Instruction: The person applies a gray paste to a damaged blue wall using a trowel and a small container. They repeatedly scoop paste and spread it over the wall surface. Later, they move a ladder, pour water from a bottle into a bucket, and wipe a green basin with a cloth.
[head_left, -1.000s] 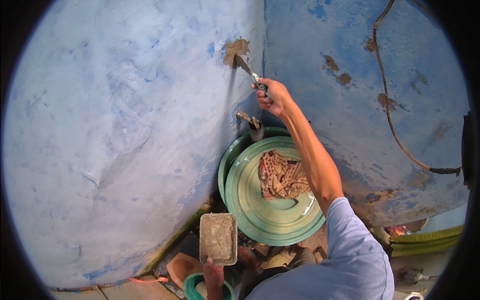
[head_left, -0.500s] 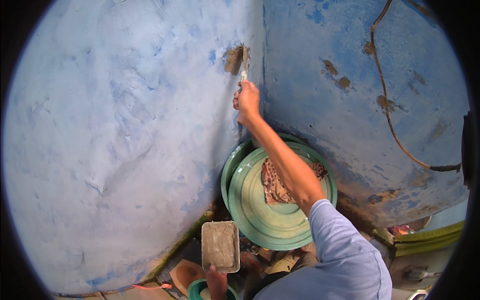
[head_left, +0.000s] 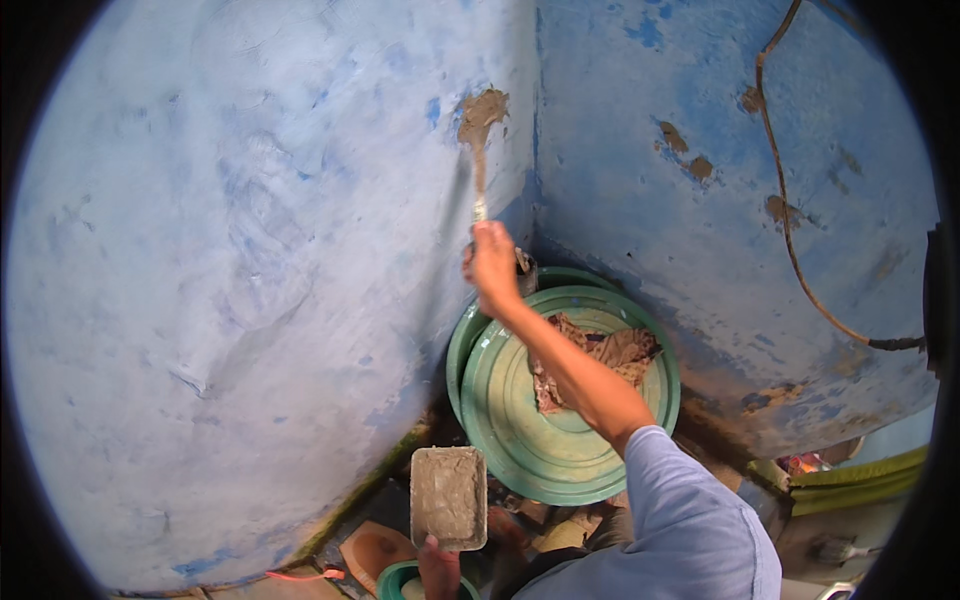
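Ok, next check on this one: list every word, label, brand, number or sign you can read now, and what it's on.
None readable.
Blue walls, trowel, mortar tray, green lid, shirt sleeve: no lettering visible.
Colourful items at the right edge: too small to tell whether they carry print.

Mottled blue walls (head_left: 250, 300), brown patch (head_left: 482, 114), grey-brown mortar (head_left: 448, 495), green lid (head_left: 500, 445), brownish cloth (head_left: 622, 352) — dark-spotted, pale blue shirt (head_left: 695, 510)
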